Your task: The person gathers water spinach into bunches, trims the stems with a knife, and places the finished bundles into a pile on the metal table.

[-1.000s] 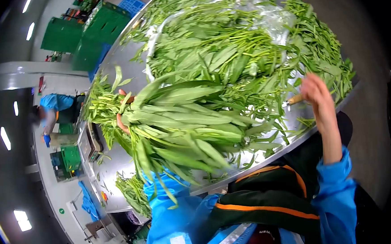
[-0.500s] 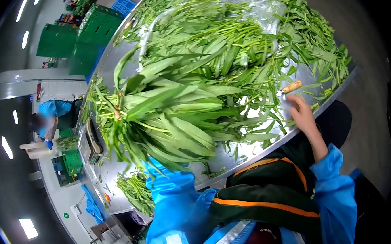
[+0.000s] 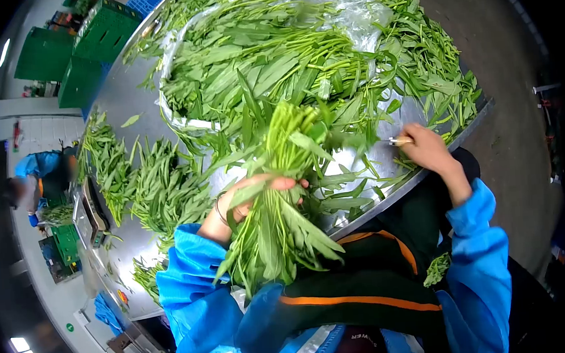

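My left hand [image 3: 250, 194] is wrapped round a bunch of water spinach [image 3: 270, 245], near its middle. The pale green stems point up and away from me, while the long leaves hang down towards my lap. My right hand [image 3: 428, 148] grips the wooden handle of a small knife [image 3: 401, 141], to the right of the cut stem ends. The blade points left towards the bunch and is blurred. Beyond both hands, a large heap of water spinach [image 3: 263, 67] lies on and around a clear plastic bag [image 3: 367, 22].
Loose leaves litter the metal table [image 3: 119, 89], and its near edge runs close to my lap. Several bunches [image 3: 166, 183] lie to the left beside a scale [image 3: 94, 214]. Green crates [image 3: 102, 29] stand at the far left. A co-worker in blue [image 3: 39, 164] is at the left.
My right hand has picked up the knife that lay on the table. The left hand has brought the bunch nearer and turned it, so its stems now face away from me.
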Tool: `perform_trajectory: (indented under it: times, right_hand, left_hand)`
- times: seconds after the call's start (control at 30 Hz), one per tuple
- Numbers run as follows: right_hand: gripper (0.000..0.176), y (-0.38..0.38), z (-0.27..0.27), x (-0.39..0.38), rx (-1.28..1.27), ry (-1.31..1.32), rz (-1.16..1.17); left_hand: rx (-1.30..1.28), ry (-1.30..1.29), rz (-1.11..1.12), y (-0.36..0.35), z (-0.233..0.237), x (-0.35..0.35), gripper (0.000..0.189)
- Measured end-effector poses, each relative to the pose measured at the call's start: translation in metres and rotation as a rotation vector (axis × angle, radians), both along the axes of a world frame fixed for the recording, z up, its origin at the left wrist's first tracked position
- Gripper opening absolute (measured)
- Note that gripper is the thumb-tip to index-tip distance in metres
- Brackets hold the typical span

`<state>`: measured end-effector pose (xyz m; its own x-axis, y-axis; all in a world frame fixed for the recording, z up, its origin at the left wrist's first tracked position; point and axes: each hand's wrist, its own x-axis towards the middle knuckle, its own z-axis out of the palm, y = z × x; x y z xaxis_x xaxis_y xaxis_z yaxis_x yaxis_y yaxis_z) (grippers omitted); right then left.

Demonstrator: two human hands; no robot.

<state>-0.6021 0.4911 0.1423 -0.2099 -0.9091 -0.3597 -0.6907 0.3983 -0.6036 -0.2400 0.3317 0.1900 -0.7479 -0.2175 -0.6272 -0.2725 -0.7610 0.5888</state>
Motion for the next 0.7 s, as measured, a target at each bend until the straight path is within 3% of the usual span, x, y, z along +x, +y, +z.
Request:
perform_trajectory:
  times: [0.03, 0.1, 0.13, 0.2, 0.23, 0.3, 0.33, 0.37, 0.47, 0.6, 0.7]
  right_hand:
    - [0.021, 0.006, 0.014, -0.004, 0.08, -0.18, -0.098]
    - [0.034, 0.022, 0.047, -0.008, 0.237, -0.958, -0.422]
    - [0.047, 0.029, 0.05, 0.004, 0.166, -0.984, -0.629]
    - [0.043, 0.03, 0.061, 0.023, 0.058, -0.908, -0.498]
    - [0.038, 0.029, 0.062, 0.039, 0.004, -0.868, -0.463]
    - [0.03, 0.029, 0.032, 0.072, -0.211, -0.621, -0.307]
    - [0.028, 0.02, 0.033, 0.085, -0.33, -0.447, -0.169]
    - [0.027, 0.009, 0.037, 0.096, -0.443, -0.266, -0.03]
    - [0.025, -0.008, 0.057, 0.112, -0.425, -0.825, -0.194]
    - [0.024, -0.007, 0.054, 0.102, -0.337, -0.816, -0.168]
    - [0.026, -0.005, 0.05, 0.104, -0.585, -0.436, 0.009]
  left_hand:
    - [0.045, -0.028, 0.04, 0.003, -0.005, 0.0, 0.037]
    - [0.07, -0.033, 0.141, 0.01, -0.007, -0.001, 0.037]
    - [0.041, 0.01, 0.162, 0.014, -0.007, -0.003, 0.037]
    - [-0.058, 0.149, 0.131, 0.017, -0.011, -0.005, 0.037]
    - [0.126, 0.011, 0.153, 0.013, -0.019, -0.009, 0.036]
    - [0.224, -0.037, 0.157, 0.015, -0.02, -0.01, 0.035]
    - [0.137, 0.062, 0.139, 0.02, -0.008, -0.013, 0.035]
    - [0.195, -0.019, 0.114, 0.016, -0.009, -0.02, 0.034]
    - [0.359, -0.245, 0.045, 0.008, 0.003, -0.042, 0.033]
    - [0.248, -0.262, 0.006, 0.016, 0.025, -0.05, 0.035]
    - [0.195, -0.243, 0.005, 0.02, 0.034, -0.054, 0.037]
